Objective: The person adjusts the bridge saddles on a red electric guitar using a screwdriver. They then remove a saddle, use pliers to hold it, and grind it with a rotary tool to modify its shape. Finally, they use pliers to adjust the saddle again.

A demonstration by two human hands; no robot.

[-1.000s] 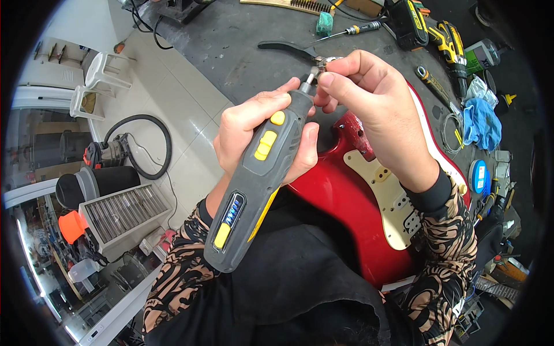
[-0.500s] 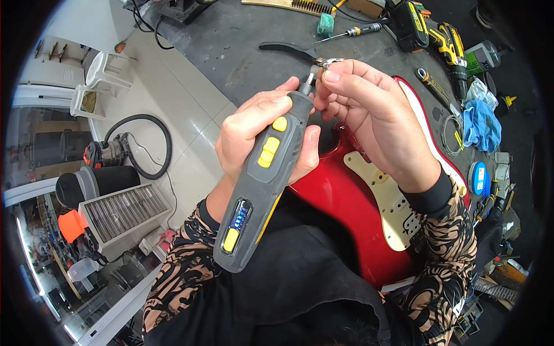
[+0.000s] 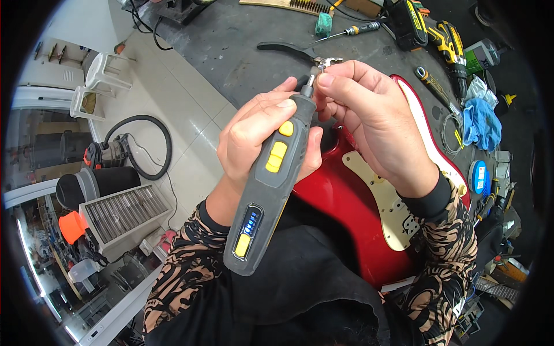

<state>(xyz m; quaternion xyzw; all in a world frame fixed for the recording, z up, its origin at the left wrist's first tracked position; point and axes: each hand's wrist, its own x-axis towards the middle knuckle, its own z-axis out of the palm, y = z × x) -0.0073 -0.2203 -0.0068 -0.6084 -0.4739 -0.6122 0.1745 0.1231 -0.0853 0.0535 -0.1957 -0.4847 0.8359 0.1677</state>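
My left hand (image 3: 245, 138) is wrapped around a grey cordless rotary tool (image 3: 262, 196) with yellow buttons and a small lit blue display. The tool slants away from me, its metal collet and small greyish bit (image 3: 313, 74) at the far end. My right hand (image 3: 386, 124) is closed, with thumb and index finger pinched right beside the bit. Whatever lies between those fingertips is too small and covered to make out. Just beyond them, dark-handled pliers (image 3: 283, 47) lie on the bench, their shiny head partly behind the fingers. Beneath my right hand is a red electric guitar body (image 3: 334, 202) with a cream pickguard (image 3: 369, 173).
On the dark bench (image 3: 225, 46) are a screwdriver (image 3: 363, 28), a green block (image 3: 324, 24), a wire brush (image 3: 294, 4), a yellow-black drill (image 3: 450, 49) and a blue cloth (image 3: 482, 124). A vacuum cleaner (image 3: 101, 153) and white stools (image 3: 109, 72) stand on the tiled floor at left.
The rotary tool has turned slightly, its rear end shifting right and its yellow buttons facing up more. Both hands stay close together at the bit.
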